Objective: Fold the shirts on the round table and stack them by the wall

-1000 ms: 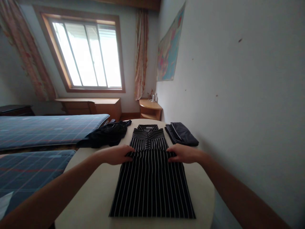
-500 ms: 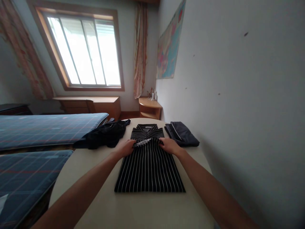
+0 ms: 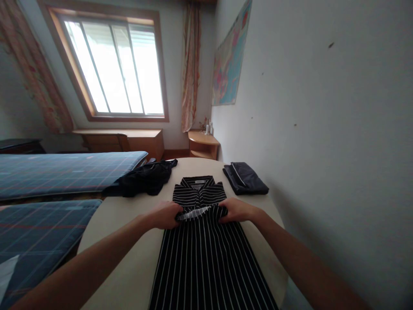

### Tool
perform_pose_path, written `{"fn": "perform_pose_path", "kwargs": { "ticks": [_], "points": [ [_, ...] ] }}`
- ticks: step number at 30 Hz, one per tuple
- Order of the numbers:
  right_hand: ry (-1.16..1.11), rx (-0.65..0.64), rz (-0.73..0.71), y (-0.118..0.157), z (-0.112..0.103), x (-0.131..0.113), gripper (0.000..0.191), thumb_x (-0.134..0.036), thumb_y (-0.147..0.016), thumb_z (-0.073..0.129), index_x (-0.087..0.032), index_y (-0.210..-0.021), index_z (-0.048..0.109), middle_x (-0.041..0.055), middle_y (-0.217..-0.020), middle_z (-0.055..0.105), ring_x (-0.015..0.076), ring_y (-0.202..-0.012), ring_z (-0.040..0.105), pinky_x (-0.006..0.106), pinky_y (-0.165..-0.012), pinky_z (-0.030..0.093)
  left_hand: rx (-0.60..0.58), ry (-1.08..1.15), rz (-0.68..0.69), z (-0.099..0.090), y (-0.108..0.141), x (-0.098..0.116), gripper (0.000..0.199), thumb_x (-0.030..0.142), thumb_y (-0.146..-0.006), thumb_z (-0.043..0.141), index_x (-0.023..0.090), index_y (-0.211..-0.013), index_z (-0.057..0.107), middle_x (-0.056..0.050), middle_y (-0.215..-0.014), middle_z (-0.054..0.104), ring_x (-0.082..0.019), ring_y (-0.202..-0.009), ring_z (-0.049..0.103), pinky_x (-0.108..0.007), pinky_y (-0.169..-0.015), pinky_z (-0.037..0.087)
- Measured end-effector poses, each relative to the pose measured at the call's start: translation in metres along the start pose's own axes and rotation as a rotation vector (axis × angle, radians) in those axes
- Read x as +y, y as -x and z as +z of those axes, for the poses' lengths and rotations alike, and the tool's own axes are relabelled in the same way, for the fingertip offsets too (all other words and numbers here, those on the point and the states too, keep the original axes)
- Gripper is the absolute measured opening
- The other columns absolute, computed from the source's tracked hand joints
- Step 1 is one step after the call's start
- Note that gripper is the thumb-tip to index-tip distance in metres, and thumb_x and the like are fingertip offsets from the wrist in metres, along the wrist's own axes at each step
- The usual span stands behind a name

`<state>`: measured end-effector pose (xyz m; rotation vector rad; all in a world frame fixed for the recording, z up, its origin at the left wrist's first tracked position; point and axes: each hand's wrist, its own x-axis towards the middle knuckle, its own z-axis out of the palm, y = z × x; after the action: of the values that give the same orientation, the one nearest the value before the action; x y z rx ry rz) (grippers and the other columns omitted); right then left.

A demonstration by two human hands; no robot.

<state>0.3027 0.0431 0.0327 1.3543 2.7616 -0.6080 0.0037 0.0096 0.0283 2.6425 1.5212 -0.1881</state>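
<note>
A black shirt with white stripes (image 3: 206, 258) lies lengthwise on the pale round-ended table (image 3: 112, 241), its collar at the far end. Part of it is folded over, so the upper part shows sideways stripes and the near part lengthwise ones. My left hand (image 3: 167, 214) pinches the left end of the fold's edge. At the right end of that edge, my right hand (image 3: 237, 210) grips the cloth between thumb and fingers. Between the hands the edge gapes a little, showing a pale inner side. The shirt's near end runs out of the bottom of the view.
Dark crumpled clothing (image 3: 145, 178) lies at the table's far left, partly over its edge. A folded dark garment (image 3: 245, 178) rests at the far right, near the white wall (image 3: 338, 172). Beds with blue plaid mattresses (image 3: 64, 172) stand on the left.
Both hands have drawn the shirt toward me along the table. Its collar sits nearer and its near end has slid out of view. The other clothes have stayed put.
</note>
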Motion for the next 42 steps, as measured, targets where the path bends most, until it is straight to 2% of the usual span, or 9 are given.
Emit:
{"fn": "perform_pose_path", "kwargs": {
  "ticks": [3, 7, 10, 16, 19, 24, 27, 35, 42],
  "points": [
    [0.046, -0.047, 0.015, 0.004, 0.000, -0.015, 0.024, -0.035, -0.072, 0.078, -0.019, -0.090, 0.075, 0.0030, -0.087, 0.075, 0.0194, -0.077, 0.066, 0.024, -0.063, 0.042, -0.050, 0.034, 0.000, -0.002, 0.003, 0.012, 0.020, 0.042, -0.075, 0.064, 0.023, -0.082, 0.066, -0.007, -0.086, 0.071, -0.029, -0.079, 0.067, -0.034, -0.066, 0.048],
    [0.084, -0.089, -0.025, 0.003, -0.004, -0.023, 0.019, -0.026, -0.077, 0.074, -0.019, -0.095, 0.075, 0.0045, -0.092, 0.076, 0.0200, -0.083, 0.068, 0.025, -0.069, 0.045, -0.071, 0.119, 0.097, -0.010, 0.000, 0.018, 0.009, 0.030, -0.079, 0.061, 0.022, -0.083, 0.065, -0.004, -0.085, 0.071, -0.023, -0.078, 0.065, -0.030, -0.067, 0.047],
    [0.049, -0.093, -0.063, 0.006, -0.019, -0.024, 0.021, -0.024, -0.079, 0.071, -0.019, -0.099, 0.074, 0.0051, -0.099, 0.075, 0.0208, -0.090, 0.068, 0.025, -0.076, 0.047, -0.024, 0.187, 0.171, -0.028, 0.002, 0.014, 0.006, 0.024, -0.082, 0.058, 0.022, -0.084, 0.064, -0.002, -0.084, 0.070, -0.020, -0.078, 0.065, -0.027, -0.071, 0.047],
    [0.124, 0.150, -0.067, 0.001, -0.061, -0.021, 0.021, -0.026, -0.090, 0.061, -0.018, -0.106, 0.071, 0.0087, -0.106, 0.074, 0.0232, -0.099, 0.067, 0.028, -0.086, 0.046, 0.173, 0.125, 0.072, -0.067, -0.006, -0.001, 0.024, 0.016, -0.083, 0.053, 0.024, -0.100, 0.067, -0.003, -0.097, 0.072, -0.022, -0.094, 0.066, -0.027, -0.081, 0.047],
    [0.233, 0.246, 0.026, -0.014, -0.059, -0.014, 0.024, -0.027, -0.093, 0.058, -0.017, -0.111, 0.069, 0.0120, -0.109, 0.073, 0.0252, -0.102, 0.066, 0.029, -0.085, 0.045, 0.212, 0.050, -0.014, -0.057, -0.024, -0.006, 0.033, 0.012, -0.081, 0.052, 0.026, -0.107, 0.067, -0.004, -0.107, 0.072, -0.024, -0.104, 0.065, -0.030, -0.087, 0.047],
    [0.283, 0.146, 0.076, -0.039, -0.023, 0.002, 0.023, -0.026, -0.091, 0.059, -0.019, -0.111, 0.069, 0.0118, -0.112, 0.072, 0.0257, -0.107, 0.066, 0.030, -0.085, 0.046, 0.130, 0.054, -0.025, -0.012, -0.051, -0.008, 0.031, 0.013, -0.081, 0.053, 0.027, -0.102, 0.070, -0.005, -0.110, 0.073, -0.026, -0.106, 0.067, -0.032, -0.085, 0.050],
    [0.270, 0.122, 0.084, -0.046, -0.007, 0.010, 0.023, -0.027, -0.089, 0.061, -0.019, -0.108, 0.070, 0.0113, -0.113, 0.072, 0.0251, -0.106, 0.067, 0.029, -0.086, 0.047, 0.139, 0.057, -0.037, 0.004, -0.056, -0.007, 0.023, 0.017, -0.080, 0.055, 0.025, -0.096, 0.070, -0.007, -0.106, 0.073, -0.027, -0.104, 0.067, -0.033, -0.086, 0.050],
    [0.194, 0.031, 0.031, -0.028, -0.003, 0.002, 0.021, -0.028, -0.080, 0.071, -0.018, -0.098, 0.074, 0.0089, -0.102, 0.075, 0.0224, -0.095, 0.069, 0.025, -0.079, 0.047, 0.096, 0.098, 0.049, 0.007, -0.032, -0.004, 0.008, 0.023, -0.079, 0.057, 0.022, -0.082, 0.064, -0.006, -0.089, 0.072, -0.026, -0.089, 0.069, -0.032, -0.080, 0.049],
    [0.161, -0.020, -0.026, -0.014, -0.006, -0.008, 0.018, -0.025, -0.085, 0.067, -0.017, -0.100, 0.074, 0.0093, -0.104, 0.075, 0.0219, -0.096, 0.068, 0.024, -0.080, 0.045, 0.038, 0.175, 0.109, -0.002, -0.016, -0.002, 0.009, 0.022, -0.084, 0.054, 0.021, -0.082, 0.063, -0.004, -0.086, 0.071, -0.022, -0.084, 0.067, -0.028, -0.075, 0.047]
  ]
}}
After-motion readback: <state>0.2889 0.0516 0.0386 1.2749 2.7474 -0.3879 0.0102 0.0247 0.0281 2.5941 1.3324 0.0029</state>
